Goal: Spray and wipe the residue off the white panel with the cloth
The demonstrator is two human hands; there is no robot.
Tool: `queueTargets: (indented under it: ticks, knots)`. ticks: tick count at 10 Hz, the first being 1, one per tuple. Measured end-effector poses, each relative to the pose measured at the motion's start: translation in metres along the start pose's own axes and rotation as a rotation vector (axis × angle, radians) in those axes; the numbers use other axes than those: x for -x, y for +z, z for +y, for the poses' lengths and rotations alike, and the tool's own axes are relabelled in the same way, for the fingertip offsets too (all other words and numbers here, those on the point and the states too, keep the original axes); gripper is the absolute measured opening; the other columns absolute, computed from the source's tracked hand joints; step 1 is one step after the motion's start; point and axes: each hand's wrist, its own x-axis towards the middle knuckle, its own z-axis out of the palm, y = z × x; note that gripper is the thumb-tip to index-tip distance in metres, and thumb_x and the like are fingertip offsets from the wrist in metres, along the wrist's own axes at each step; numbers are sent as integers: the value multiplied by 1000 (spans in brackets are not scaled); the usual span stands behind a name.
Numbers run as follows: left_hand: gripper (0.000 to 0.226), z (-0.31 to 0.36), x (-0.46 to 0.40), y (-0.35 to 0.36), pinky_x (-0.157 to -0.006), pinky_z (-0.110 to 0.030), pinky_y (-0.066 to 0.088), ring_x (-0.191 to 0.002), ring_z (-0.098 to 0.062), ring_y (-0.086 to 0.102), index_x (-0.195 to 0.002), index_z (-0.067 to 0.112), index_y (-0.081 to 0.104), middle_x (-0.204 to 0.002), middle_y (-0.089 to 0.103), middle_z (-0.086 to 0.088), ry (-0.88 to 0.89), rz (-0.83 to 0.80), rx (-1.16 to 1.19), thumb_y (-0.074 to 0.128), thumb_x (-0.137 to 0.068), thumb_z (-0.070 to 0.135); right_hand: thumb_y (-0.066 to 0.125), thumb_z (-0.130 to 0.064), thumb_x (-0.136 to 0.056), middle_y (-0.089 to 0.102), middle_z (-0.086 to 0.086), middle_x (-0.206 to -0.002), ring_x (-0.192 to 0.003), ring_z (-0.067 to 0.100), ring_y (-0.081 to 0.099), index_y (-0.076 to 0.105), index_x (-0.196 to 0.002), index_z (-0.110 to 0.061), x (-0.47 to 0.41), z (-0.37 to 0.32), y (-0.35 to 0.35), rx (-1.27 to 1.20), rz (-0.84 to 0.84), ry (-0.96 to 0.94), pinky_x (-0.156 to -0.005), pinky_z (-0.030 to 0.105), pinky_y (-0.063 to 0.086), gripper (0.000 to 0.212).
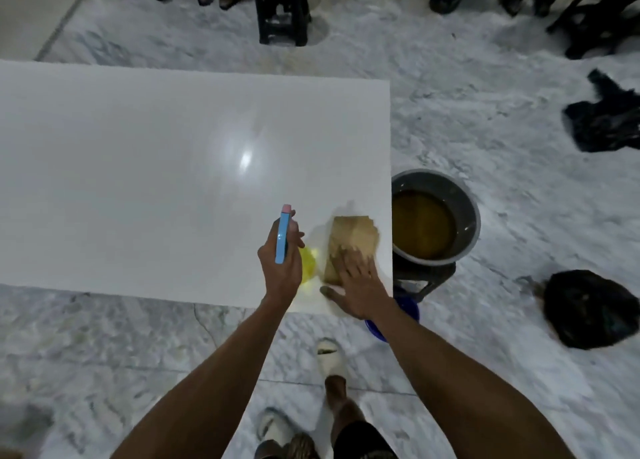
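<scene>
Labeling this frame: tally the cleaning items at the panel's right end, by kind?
Spray bottle: 1, in the left hand
Cloth: 1, under the right hand, on the white panel
Bucket of brownish liquid: 1
Total: 3

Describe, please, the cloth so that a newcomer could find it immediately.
Find the white panel and follow it to its near right corner. There the right hand presses flat on the cloth, a folded tan-brown pad, unlike the blue spray bottle held beside it.
</scene>
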Motion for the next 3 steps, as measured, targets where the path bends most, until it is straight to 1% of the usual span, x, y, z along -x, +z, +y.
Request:
queueTargets:
  ticks: [1,2,3]
  knots:
    - [23,-7,1,-7,-81,-16,54,-83,-4,65,-133,40,60,-100,69,33,-51,-113,18,55,-112,34,11,-65,-98,-6,3,-167,-153,25,-15,5,-160,-20,0,-6,-7,3,-25,50,-122,52,-6,76]
    - [53,-17,-5,-21,-84,-10,48,-86,2,63,-149,8,57,-106,64,11,-16,-221,-18,66,-107,39,28,-45,-106,4,2,-168,-154,26,-3,14,-158,-19,4,-24,-4,-48,26,157,-123,51,-3,60]
    - [92,-16,-10,-34,-108,-27,50,-119,-9,67,-166,5,36,-128,66,-3,-276,-386,-161,84,-95,39,34,-38,-105,7,4,-167,-154,26,0,18,-156,-17,16,-53,-2,-218,31,253,-123,49,-3,58]
